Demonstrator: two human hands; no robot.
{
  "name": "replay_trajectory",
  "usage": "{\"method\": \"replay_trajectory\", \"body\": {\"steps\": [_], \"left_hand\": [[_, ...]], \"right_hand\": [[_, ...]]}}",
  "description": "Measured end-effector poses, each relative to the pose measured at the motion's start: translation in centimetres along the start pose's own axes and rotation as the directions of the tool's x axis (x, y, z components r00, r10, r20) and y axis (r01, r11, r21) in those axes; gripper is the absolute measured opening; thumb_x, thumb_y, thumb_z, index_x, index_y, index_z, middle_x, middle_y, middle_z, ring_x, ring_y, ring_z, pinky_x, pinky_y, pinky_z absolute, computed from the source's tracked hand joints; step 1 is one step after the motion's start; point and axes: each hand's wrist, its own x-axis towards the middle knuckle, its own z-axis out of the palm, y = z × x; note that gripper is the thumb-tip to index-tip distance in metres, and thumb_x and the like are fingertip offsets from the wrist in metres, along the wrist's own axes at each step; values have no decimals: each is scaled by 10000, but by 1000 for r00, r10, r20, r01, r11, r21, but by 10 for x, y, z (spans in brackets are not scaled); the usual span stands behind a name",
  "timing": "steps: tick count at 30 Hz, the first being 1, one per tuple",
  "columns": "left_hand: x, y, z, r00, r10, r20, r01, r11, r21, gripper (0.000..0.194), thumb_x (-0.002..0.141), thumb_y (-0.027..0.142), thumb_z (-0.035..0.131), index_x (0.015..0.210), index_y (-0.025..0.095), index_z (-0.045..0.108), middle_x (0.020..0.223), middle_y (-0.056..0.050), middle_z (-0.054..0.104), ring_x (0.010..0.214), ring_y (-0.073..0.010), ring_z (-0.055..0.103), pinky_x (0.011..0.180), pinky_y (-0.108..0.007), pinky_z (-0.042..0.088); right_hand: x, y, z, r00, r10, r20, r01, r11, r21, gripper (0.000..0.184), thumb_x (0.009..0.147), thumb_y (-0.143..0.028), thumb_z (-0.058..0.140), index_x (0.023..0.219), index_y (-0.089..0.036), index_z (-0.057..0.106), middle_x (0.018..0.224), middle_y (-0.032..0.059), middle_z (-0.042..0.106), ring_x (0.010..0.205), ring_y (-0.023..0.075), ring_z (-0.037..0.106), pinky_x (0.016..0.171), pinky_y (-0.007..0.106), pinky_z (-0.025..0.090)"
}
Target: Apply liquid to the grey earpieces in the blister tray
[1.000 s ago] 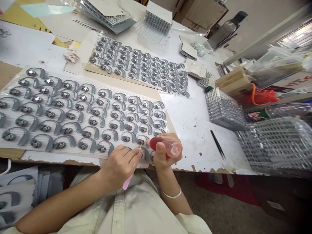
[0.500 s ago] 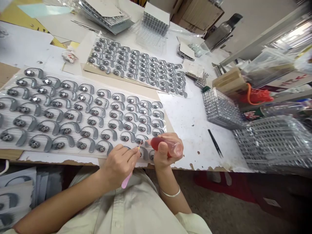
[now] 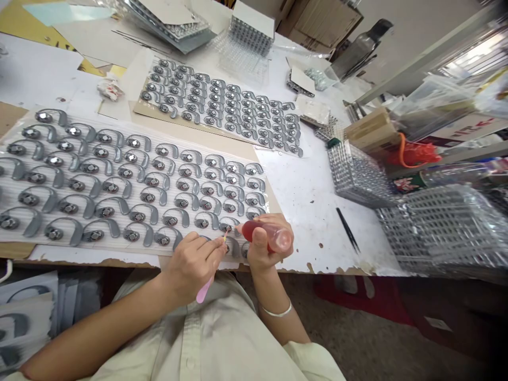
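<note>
My left hand (image 3: 196, 259) pinches a thin tool with a pink handle (image 3: 203, 292) and a yellowish front end. Its fine tip is at one of the grey ear-hook earphone parts (image 3: 228, 223) near the front edge of the sheet. My right hand (image 3: 270, 246) is wrapped around a small squeeze bottle (image 3: 266, 234) of red liquid, lying nearly sideways. The bottle's nozzle points left, close to that same part; whether it touches cannot be told. Rows of similar hook parts lie on the ribbed white sheet (image 3: 156, 255). My left hand hides some of the front row.
A second sheet of hook parts (image 3: 222, 108) lies farther back. Black tweezers (image 3: 347, 230) rest to the right on the white table (image 3: 293, 196). Stacked clear trays (image 3: 440, 227) and a wrapped block of parts (image 3: 357, 172) stand at the right. Crumpled tissue (image 3: 110, 88) lies at the back left.
The view has shifted slightly. Both hands keep their holds, with the tool tip and the bottle nozzle still at the same hook part.
</note>
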Motion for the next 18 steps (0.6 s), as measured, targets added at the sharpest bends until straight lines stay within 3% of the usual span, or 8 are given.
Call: {"method": "replay_trajectory", "body": {"steps": [13, 18], "left_hand": [[0, 0, -1, 998, -26, 54, 27, 1000, -3, 165, 836, 87, 569, 994, 131, 580, 1015, -89, 701, 647, -153, 552, 610, -318, 338], [7, 2, -5, 999, -35, 16, 35, 999, -7, 123, 845, 63, 555, 936, 140, 587, 927, -63, 718, 609, -137, 547, 601, -311, 346]], "right_hand": [[2, -4, -4, 997, -73, 24, 75, 996, -51, 119, 820, -290, 588, 813, -186, 531, 678, 8, 553, 636, 159, 565, 585, 352, 496], [1, -3, -4, 996, -89, 25, 90, 995, -40, 126, 815, -285, 597, 837, -182, 529, 686, 3, 561, 649, 150, 567, 588, 331, 491]]}}
